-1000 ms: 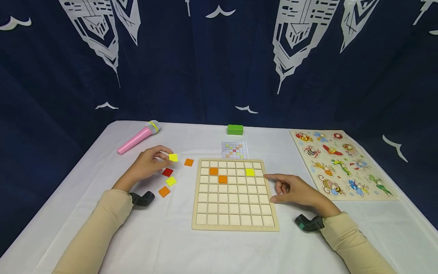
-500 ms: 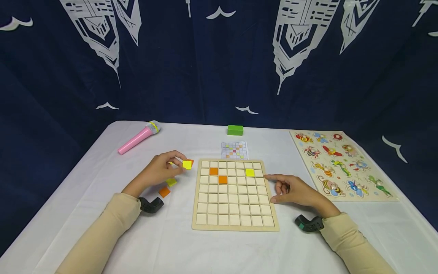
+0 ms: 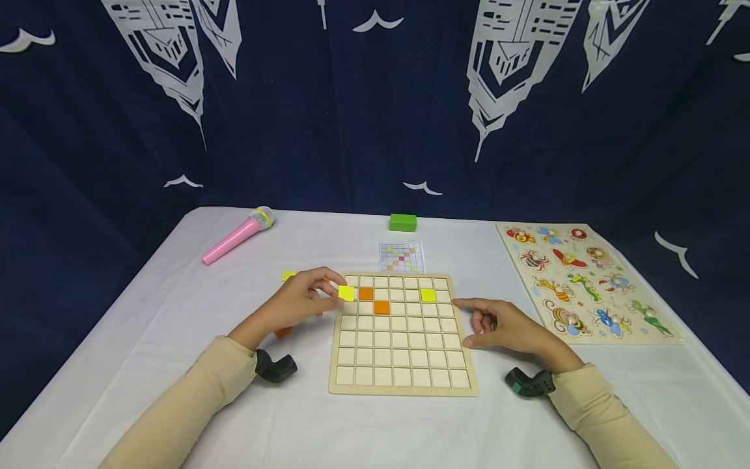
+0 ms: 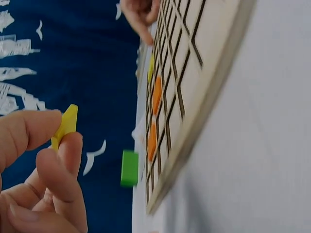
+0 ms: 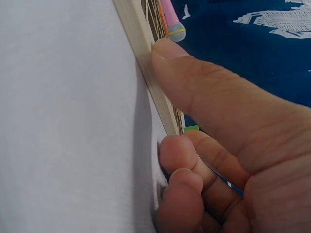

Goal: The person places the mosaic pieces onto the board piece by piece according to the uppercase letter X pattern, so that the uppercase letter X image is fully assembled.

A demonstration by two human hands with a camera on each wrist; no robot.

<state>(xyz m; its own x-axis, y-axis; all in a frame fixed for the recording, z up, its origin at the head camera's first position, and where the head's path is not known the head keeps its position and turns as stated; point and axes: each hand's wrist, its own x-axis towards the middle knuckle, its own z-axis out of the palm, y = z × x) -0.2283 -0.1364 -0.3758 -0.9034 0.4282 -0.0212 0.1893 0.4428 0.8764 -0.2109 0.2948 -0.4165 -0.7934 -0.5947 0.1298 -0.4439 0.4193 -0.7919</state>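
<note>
In the head view my left hand [image 3: 299,301] pinches a yellow square tile [image 3: 346,293] over the upper left corner of a wooden grid board [image 3: 404,391]. The left wrist view shows the tile [image 4: 67,124] tilted between thumb and fingertips, above the board. My right hand [image 3: 506,324] rests at the board's right edge, index finger and thumb touching it, the other fingers bent. Two orange tiles [image 3: 381,307] and one yellow tile [image 3: 428,295] lie in the grid. Left of the board, a yellow tile [image 3: 288,275] and an orange one [image 3: 284,332] show partly behind my left hand.
A printed pattern card [image 3: 401,256] lies behind the board, with a green block [image 3: 403,223] behind it. A pink toy microphone [image 3: 237,236] lies at the back left. On the right is an insect puzzle board [image 3: 586,283]. A dark blue curtain [image 3: 375,130] hangs behind the table.
My left hand has carried the yellow tile rightward from the loose tiles to the board's upper left corner, now covering some loose tiles from view. My right hand has stayed in place.
</note>
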